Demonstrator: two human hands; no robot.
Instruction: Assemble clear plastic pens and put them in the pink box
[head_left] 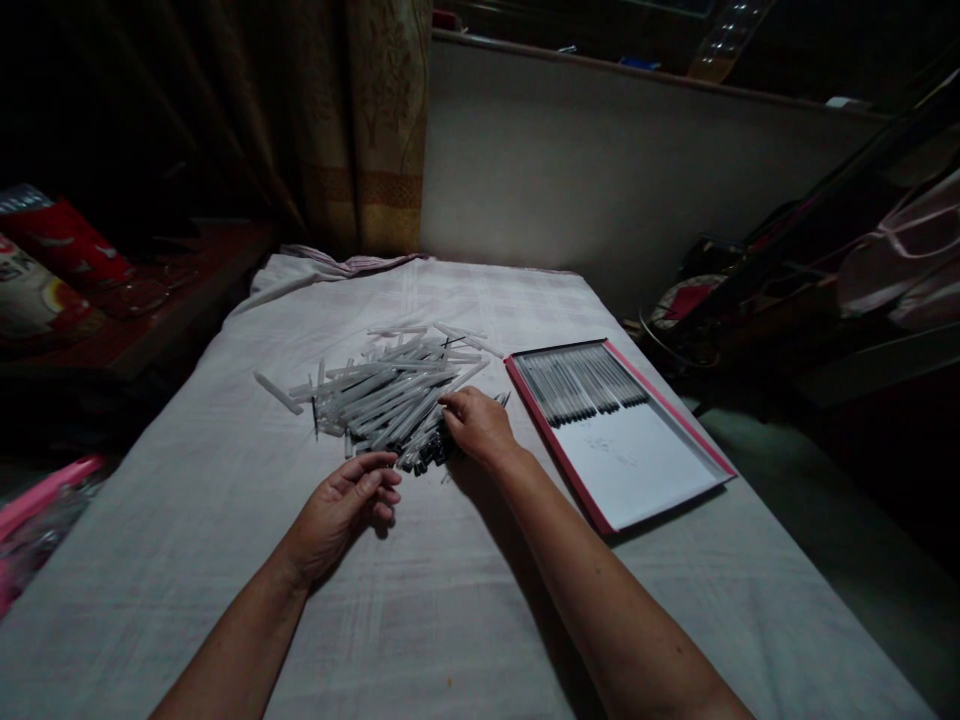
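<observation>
My left hand (349, 505) was loosely curled, fingers a bit apart, near the pen pile (397, 385). My right hand (480, 425) touched the pen pile; I couldn't tell if it pinched anything. The pile lay on the cloth (225, 500), left of the red box (652, 465).

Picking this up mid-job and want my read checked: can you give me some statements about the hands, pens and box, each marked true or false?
1. The red-edged box, right of the loose pile of pen parts, holds a row of pens. True.
2. That row sits at the box's near end. False: it lies at the far end.
3. The right hand is nearer the box than the left hand. True.
4. The left hand is inside the box. False: it is at the pile's near-left edge.
</observation>
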